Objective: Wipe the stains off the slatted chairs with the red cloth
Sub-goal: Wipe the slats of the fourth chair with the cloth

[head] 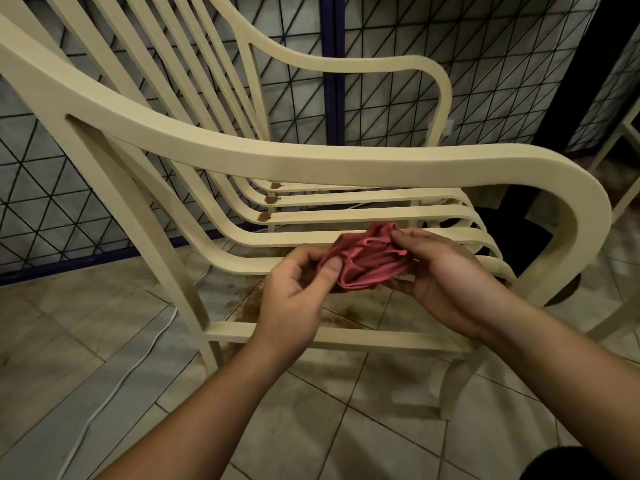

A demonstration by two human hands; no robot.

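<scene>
A cream slatted chair fills the view, seen from its side over the near armrest. Brown stains mark three seat slats near the bend where seat meets back. The red cloth is bunched up below the armrest, in front of the seat's near slats. My left hand pinches its left end with the thumb on top. My right hand grips its right end with curled fingers. Both hands are to the right of the stains and nearer to me.
Brown spill marks spread on the tiled floor under the seat. A white cable runs across the tiles at left. A black wire-grid fence with a blue frame stands behind. Part of another chair shows at the right edge.
</scene>
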